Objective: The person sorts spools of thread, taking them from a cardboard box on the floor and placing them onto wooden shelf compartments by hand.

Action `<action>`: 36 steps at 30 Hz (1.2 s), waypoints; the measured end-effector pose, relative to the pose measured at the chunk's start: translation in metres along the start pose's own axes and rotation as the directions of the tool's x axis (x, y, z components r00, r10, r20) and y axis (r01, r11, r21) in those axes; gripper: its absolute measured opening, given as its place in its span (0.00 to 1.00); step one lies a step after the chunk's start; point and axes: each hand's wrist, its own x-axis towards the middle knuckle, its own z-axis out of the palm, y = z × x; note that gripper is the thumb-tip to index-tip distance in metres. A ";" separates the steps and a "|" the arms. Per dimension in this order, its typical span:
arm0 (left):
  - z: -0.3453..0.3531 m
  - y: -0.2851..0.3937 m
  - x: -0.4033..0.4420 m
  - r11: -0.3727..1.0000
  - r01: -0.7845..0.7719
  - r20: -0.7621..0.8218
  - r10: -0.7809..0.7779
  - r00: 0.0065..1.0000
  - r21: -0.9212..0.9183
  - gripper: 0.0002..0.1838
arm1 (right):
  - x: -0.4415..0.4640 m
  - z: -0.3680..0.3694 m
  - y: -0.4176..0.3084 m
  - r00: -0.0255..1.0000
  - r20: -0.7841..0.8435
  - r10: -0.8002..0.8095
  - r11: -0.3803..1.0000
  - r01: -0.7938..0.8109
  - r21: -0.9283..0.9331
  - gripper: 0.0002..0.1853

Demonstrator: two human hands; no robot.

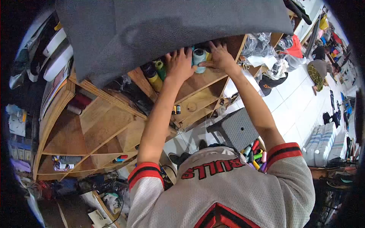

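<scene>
On a wooden shelf under a hanging grey cloth (167, 26), a light blue thread spool (198, 57) stands upright between my two hands. My left hand (180, 64) reaches in from its left, fingers spread, thumb tip at the spool's side. From the right, my right hand (221, 57) has its fingers stretched out and apart, its thumb against the lower part of the same spool. Left of my left hand stand a green spool (160, 69) and a yellow spool (154, 81). Another yellow spool is partly hidden behind my right hand. The cloth's edge covers the shelf's back.
Below are more wooden compartments (102, 129), one with small spools (176, 110). A grey plastic stool (241, 127) stands on the white tiled floor (285, 98), with several colourful spools (255, 154) near my body. Plastic bags (258, 45) lie right of the shelf. Another person (319, 68) crouches farther right.
</scene>
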 end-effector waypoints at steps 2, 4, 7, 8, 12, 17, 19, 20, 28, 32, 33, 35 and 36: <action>0.002 -0.001 0.004 1.000 -0.022 -0.007 0.022 1.000 0.015 0.37 | 0.001 0.000 0.004 0.998 -0.036 -0.051 0.999 0.051 0.004 0.57; -0.001 -0.002 0.009 0.998 -0.063 0.031 0.062 0.998 0.025 0.38 | 0.003 0.003 0.010 0.988 -0.061 -0.138 0.990 0.137 -0.020 0.53; 0.004 -0.004 0.010 0.989 -0.141 0.021 0.140 0.990 0.037 0.39 | 0.008 0.005 0.017 0.989 0.031 -0.146 0.989 0.147 -0.022 0.46; 0.006 -0.006 0.012 0.985 -0.169 -0.001 0.169 0.986 0.046 0.40 | 0.004 0.005 0.019 0.983 -0.015 -0.183 0.981 0.184 0.057 0.38; 0.019 -0.018 0.017 0.960 -0.279 -0.106 0.281 0.954 0.034 0.42 | 0.003 0.009 0.026 0.973 -0.011 -0.232 0.971 0.231 -0.056 0.30; 0.022 -0.020 0.022 0.914 -0.406 -0.224 0.400 0.889 0.019 0.42 | -0.007 0.006 0.023 0.964 -0.057 -0.260 0.966 0.260 -0.006 0.29; 0.011 -0.016 0.022 0.881 -0.470 -0.315 0.459 0.831 0.045 0.41 | -0.011 0.005 0.020 0.969 -0.068 -0.238 0.971 0.239 0.001 0.28; 0.009 -0.016 0.024 0.873 -0.484 -0.334 0.472 0.816 0.050 0.40 | -0.010 0.003 0.019 0.971 -0.075 -0.227 0.974 0.228 0.004 0.28; 0.023 -0.016 0.029 0.870 -0.493 -0.391 0.451 0.802 -0.008 0.36 | -0.016 -0.009 0.014 0.958 -0.211 -0.195 0.981 0.191 -0.040 0.27; 0.005 -0.008 0.017 0.887 -0.459 -0.384 0.404 0.830 -0.059 0.34 | -0.025 -0.020 0.014 0.969 -0.217 -0.118 0.992 0.106 -0.066 0.28; -0.001 -0.007 0.013 0.890 -0.449 -0.387 0.385 0.838 -0.086 0.34 | -0.029 -0.024 0.017 0.959 -0.257 -0.117 0.992 0.100 -0.079 0.28; -0.006 -0.005 0.000 0.890 -0.423 -0.418 0.324 0.849 -0.169 0.34 | -0.037 -0.037 0.022 0.956 -0.286 -0.068 0.998 0.069 -0.004 0.28; -0.006 -0.003 -0.006 0.890 -0.408 -0.411 0.301 0.861 -0.205 0.34 | -0.041 -0.056 0.010 0.974 -0.225 0.009 0.995 0.012 0.094 0.27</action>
